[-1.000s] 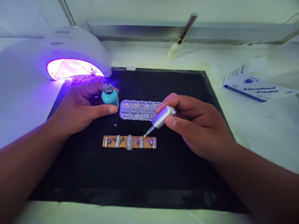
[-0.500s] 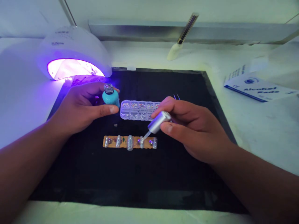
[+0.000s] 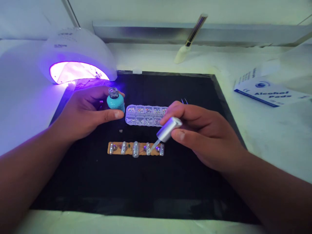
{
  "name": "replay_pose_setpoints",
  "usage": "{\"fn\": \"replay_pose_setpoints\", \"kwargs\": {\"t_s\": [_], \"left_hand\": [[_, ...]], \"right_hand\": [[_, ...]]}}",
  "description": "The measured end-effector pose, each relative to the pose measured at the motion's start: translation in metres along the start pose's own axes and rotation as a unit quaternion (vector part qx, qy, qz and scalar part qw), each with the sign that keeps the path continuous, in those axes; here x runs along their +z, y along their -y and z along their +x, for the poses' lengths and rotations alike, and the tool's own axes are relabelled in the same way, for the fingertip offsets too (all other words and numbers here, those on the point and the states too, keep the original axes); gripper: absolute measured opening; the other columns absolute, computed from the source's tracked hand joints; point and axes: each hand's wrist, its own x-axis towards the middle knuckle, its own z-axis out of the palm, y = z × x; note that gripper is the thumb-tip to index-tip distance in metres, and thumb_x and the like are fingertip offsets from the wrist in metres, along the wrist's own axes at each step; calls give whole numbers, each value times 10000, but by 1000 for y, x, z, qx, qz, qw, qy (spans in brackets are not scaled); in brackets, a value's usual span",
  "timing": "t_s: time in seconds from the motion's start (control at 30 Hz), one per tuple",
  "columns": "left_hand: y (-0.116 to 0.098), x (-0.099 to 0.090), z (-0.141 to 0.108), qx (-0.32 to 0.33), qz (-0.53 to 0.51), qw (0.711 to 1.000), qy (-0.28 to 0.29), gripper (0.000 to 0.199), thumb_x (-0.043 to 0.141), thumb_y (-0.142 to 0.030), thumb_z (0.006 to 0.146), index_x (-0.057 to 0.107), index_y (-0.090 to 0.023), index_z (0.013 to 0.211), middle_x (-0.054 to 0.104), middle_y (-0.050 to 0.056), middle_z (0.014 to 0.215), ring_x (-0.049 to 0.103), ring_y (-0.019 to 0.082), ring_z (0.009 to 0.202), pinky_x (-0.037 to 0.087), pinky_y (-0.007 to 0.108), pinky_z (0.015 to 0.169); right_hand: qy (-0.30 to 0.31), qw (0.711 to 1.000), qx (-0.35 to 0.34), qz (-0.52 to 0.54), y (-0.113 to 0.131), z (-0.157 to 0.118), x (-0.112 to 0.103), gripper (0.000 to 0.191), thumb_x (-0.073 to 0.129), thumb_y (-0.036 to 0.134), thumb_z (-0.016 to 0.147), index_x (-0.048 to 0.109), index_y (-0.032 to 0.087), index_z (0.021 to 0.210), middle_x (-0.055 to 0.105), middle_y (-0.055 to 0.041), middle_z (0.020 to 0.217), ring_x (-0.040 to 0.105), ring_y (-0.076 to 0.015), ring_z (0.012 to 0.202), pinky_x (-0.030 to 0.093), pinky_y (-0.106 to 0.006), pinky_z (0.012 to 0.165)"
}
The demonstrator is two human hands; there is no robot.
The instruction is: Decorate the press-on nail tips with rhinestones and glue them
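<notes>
My left hand (image 3: 90, 112) is closed around an uncapped turquoise nail polish bottle (image 3: 115, 101), its neck upward. Between thumb and fingers, my right hand (image 3: 197, 133) pinches the silver cap of a nail polish brush (image 3: 168, 130). The brush slants down to the left, its tip at the second press-on nail (image 3: 148, 148) from the right; I cannot tell whether they touch. Several silvery press-on nails sit across a tan strip (image 3: 140, 149) on the black mat. Behind the brush lies a clear compartment box of rhinestones (image 3: 146, 115), its right end hidden by my right hand.
A white nail lamp (image 3: 80, 48) glows purple at the back left. A dark-handled brush (image 3: 193, 34) leans at the back. An Alcohol Pads box (image 3: 268, 89) lies at the right. Tweezer tips (image 3: 184, 101) show behind my right hand. One small gem (image 3: 120, 131) lies on the black mat (image 3: 117, 188).
My right hand and the brush have shifted slightly to the right, the tip moving from the nail's middle toward its right side. My left hand and the bottle stay put.
</notes>
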Motion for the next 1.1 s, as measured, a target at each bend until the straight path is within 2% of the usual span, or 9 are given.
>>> {"fn": "replay_pose_setpoints", "kwargs": {"t_s": [0.13, 0.33, 0.53, 0.7, 0.87, 1.1], "left_hand": [[-1, 0, 0, 0, 7, 1000, 2, 139, 819, -245, 745, 756, -243, 869, 680, -27, 801, 576, 135, 732, 467, 278, 696], [0, 2, 0, -4, -7, 1000, 0, 136, 817, -239, 739, 747, -240, 856, 670, -32, 801, 572, 124, 727, 457, 264, 681], [-1, 2, 0, -7, -12, 1000, 1, 129, 816, -232, 743, 748, -239, 852, 663, -36, 784, 568, 116, 716, 451, 250, 672], [-1, 1, 0, -4, -2, 1000, -4, 152, 823, -241, 729, 758, -246, 866, 685, -26, 810, 589, 135, 730, 469, 272, 686], [-1, 0, 0, -5, 3, 1000, -5, 147, 816, -237, 738, 760, -249, 873, 696, -27, 817, 595, 138, 738, 483, 280, 699], [-2, 2, 1, -14, -1, 1000, -6, 162, 822, -230, 725, 763, -254, 874, 698, -28, 816, 596, 139, 745, 485, 281, 704]], "right_hand": [[3, 999, 9, -35, 1, 0, 0, 38, 665, 286, 864, 670, 254, 845, 590, 4, 800, 552, -153, 728, 457, -323, 684], [-40, 995, 7, -88, 2, 2, 2, 67, 657, 290, 848, 684, 229, 842, 591, 8, 774, 554, -145, 700, 433, -321, 680], [-63, 997, 24, -44, 0, 2, 3, 81, 675, 301, 831, 686, 225, 856, 595, 12, 776, 553, -147, 711, 426, -326, 683], [-41, 999, 22, 3, 0, 0, 3, 74, 674, 305, 839, 681, 238, 870, 595, 12, 786, 554, -155, 718, 430, -327, 680], [-22, 997, 21, -70, 5, 0, 5, 70, 656, 307, 851, 673, 241, 835, 580, 3, 764, 542, -155, 697, 422, -324, 651], [-49, 992, 11, -116, 5, 3, 4, 96, 656, 312, 846, 665, 223, 812, 578, 8, 750, 545, -148, 693, 415, -322, 659]]}}
